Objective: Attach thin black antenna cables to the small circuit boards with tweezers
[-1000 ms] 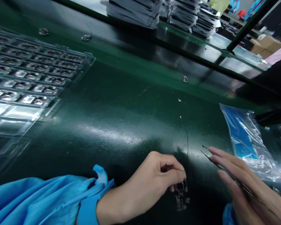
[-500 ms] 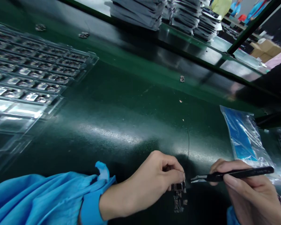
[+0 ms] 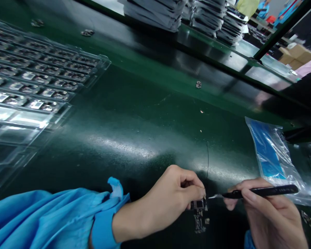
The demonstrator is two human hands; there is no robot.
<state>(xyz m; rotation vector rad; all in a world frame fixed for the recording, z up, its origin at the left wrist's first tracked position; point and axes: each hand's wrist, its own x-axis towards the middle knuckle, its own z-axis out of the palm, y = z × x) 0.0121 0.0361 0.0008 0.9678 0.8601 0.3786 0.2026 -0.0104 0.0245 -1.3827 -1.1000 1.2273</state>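
- Your left hand point(image 3: 168, 199) pinches a small dark circuit board point(image 3: 199, 205) by its top edge, thumb and forefinger closed on it, standing it on the glossy green mat point(image 3: 134, 114).
- The board is flat, dotted with tiny components; a thin black wire point(image 3: 207, 159) rises from it.
- Your right hand point(image 3: 266, 214) grips slim black tweezers point(image 3: 254, 192), tips together just right of the board.
- A crinkled clear bag point(image 3: 272, 155) with blue sheet lies further right.
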